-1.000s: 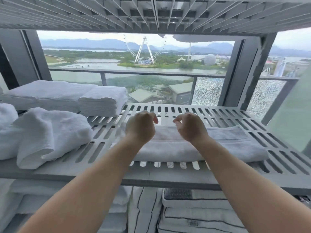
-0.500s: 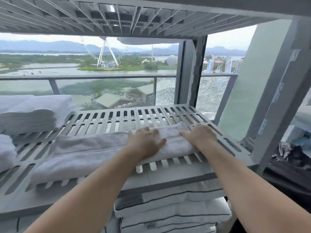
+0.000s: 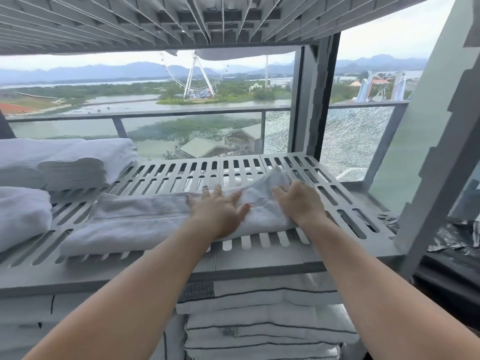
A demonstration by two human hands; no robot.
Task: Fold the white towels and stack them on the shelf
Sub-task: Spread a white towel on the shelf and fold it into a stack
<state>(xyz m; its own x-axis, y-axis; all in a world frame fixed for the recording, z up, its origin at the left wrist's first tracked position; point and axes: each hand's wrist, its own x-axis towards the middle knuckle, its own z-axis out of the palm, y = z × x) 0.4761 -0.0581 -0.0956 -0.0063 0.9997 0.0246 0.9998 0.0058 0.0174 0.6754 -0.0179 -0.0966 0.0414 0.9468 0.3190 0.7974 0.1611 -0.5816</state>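
Note:
A long folded white towel [image 3: 135, 222] lies across the slatted grey shelf [image 3: 181, 175]. My left hand [image 3: 218, 211] presses flat on its right half, fingers spread. Near the towel's right end, my right hand [image 3: 298, 201] rests on the cloth, and the end beyond its fingers is lifted in a peak. Whether its fingers pinch the cloth is hidden by the back of the hand.
A stack of folded white towels [image 3: 72, 162] sits at the shelf's back left, and a rolled towel [image 3: 20, 214] lies at the left edge. Striped folded linens [image 3: 259, 323] fill the shelf below. A grey upright post [image 3: 426, 162] stands on the right; another shelf hangs overhead.
Both hands went from hovering curled above the towel to lying on its right part. The towel's right end has risen into a peak by my right hand.

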